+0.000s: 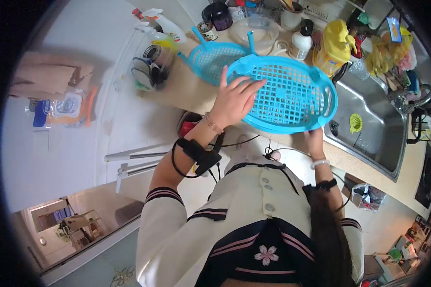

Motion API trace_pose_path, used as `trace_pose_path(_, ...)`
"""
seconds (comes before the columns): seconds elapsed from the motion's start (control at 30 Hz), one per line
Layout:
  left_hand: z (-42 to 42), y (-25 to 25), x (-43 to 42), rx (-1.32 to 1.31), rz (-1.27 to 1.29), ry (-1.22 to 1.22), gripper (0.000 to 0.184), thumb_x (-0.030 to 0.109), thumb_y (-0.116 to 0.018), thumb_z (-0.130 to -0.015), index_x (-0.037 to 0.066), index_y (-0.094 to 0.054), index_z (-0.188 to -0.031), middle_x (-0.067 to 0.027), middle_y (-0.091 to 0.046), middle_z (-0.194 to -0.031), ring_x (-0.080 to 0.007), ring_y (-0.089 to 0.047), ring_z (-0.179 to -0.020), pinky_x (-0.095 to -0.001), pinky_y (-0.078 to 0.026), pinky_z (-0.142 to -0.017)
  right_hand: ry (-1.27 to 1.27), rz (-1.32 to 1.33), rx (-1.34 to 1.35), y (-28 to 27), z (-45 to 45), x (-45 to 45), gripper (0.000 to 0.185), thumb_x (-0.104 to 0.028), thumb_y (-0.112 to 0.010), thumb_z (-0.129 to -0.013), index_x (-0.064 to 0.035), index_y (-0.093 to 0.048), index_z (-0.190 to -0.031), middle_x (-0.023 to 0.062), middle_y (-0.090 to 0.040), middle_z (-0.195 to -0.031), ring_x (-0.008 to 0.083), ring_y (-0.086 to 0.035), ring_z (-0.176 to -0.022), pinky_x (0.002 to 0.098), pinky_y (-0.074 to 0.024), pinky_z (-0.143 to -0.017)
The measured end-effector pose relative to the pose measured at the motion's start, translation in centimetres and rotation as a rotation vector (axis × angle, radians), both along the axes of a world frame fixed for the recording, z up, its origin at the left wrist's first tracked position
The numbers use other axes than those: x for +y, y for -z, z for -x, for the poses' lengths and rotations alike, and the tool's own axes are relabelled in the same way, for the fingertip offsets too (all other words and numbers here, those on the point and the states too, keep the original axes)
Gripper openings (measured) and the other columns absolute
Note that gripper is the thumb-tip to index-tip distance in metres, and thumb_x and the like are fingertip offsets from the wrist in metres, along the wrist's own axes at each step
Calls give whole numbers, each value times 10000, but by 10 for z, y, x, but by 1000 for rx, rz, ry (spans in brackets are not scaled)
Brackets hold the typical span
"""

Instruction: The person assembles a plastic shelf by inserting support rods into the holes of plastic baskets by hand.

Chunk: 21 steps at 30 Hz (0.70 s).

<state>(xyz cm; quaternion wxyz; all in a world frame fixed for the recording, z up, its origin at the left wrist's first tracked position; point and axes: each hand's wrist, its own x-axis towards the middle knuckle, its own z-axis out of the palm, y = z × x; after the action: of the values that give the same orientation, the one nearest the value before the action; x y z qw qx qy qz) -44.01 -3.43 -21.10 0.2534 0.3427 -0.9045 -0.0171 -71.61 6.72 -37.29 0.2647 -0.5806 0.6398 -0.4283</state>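
A light blue oval plastic basket [280, 93] with a grid bottom is held up above the counter's front edge. My left hand [234, 99] lies at its left side, fingers stretched and spread over the rim and grid. At the near right rim, my right hand [314, 142] grips the basket from below; its fingers are mostly hidden under it. Behind and to the left, a second blue basket [215, 60] with upright posts stands on the counter, partly covered by the first.
To the right is a steel sink [368, 129] with a yellow-green strainer [355, 123] in it. A yellow jug [334, 45], a white pump bottle [301, 43] and a clear lid [255, 32] line the back. Spray bottles [165, 26] stand at the left.
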Motion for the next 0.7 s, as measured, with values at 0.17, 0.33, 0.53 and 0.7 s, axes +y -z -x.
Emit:
trace_pose_path(0.17, -20, -58, -19, 292, 128, -3, 400, 1, -545, -716, 105, -524, -1102, -77, -501, -1059, -246, -480, -1022, -521, -240, -1003, 249, -103, -277, -13, 18, 39, 254, -27, -614, -787, -7, -537, -1028, 65, -588, -925, 116, -580, -682, 232, -488, -575)
trace_pose_path(0.33, -91, -176, 43, 435, 597, 190, 97, 200, -423, -836, 143, -463, -904, -95, -476, -938, -277, -493, -930, -548, -366, -898, 463, -116, -175, -41, 39, 67, 177, -69, -574, -838, -9, -582, -1005, 52, -605, -826, 87, -560, -672, 214, -477, -535)
trace_pose_path(0.53, -162, -196, 43, 291, 784, 437, 110, 271, -492, -867, 192, -565, -843, -64, -448, -931, -218, -494, -916, -554, -387, -861, 490, -105, -203, -41, -1, 39, 237, -35, -574, -821, 7, -550, -1054, 61, -594, -794, 103, -567, -647, 224, -489, -516)
trace_pose_path(0.7, -151, -197, -7, 559, 230, 1629, 238, 366, -458, -854, 145, -545, -872, -97, -441, -1017, -263, -476, -963, -485, -376, -866, 546, -131, -232, -39, -35, 33, 171, -29, -562, -825, 22, -547, -988, 59, -593, -770, 109, -572, -649, 227, -486, -511)
